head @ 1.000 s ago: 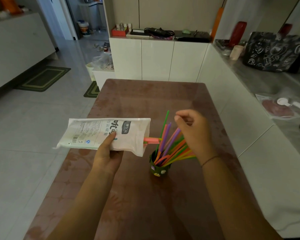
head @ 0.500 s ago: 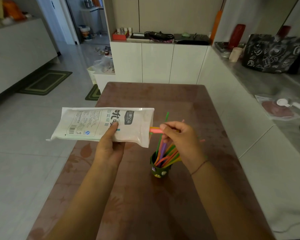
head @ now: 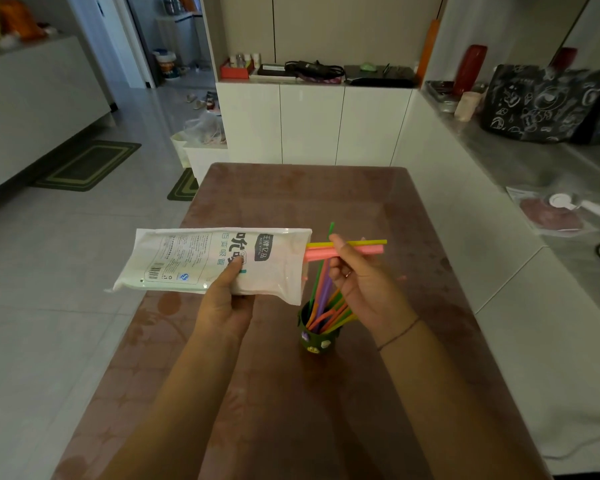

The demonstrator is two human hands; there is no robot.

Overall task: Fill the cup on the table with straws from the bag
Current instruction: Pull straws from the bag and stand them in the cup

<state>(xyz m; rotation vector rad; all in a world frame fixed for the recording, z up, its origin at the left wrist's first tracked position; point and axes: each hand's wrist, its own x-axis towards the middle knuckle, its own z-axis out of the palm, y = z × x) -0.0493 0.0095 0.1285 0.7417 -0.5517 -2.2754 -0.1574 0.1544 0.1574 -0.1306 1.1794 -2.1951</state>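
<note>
The table (head: 291,393) runs long and brown under me, nothing on it near my arms but the cup. Up above it, my left hand (head: 227,299) has the bag (head: 201,261) lying flat and level, thumb pressed on its printed face, fingers clamped underneath, open mouth pointing right. The bag looks pale and slack along most of its length, so I'd say there isn't much left inside.

Here's the change: half a second ago my right hand (head: 357,282) was only pinching stub ends at the mouth, and now it has drawn them well out. A yellow straw (head: 364,242) and a pink bunch (head: 357,251) stick out sideways, fingertips closed on them just beside the bag's mouth, tails seemingly still tucked inside. How many pink ones, I can't tell; they blur together.

Below, slightly right of the bag's mouth, the little dark green cup (head: 317,341) stands on the table, already bristling with straws (head: 321,289) fanned toward my right wrist, one green straw poking up behind the pulled pair.

So this batch is nearly free. Next I'd clear the mouth, tip them upright, and thread them down without knocking that light cup.
</note>
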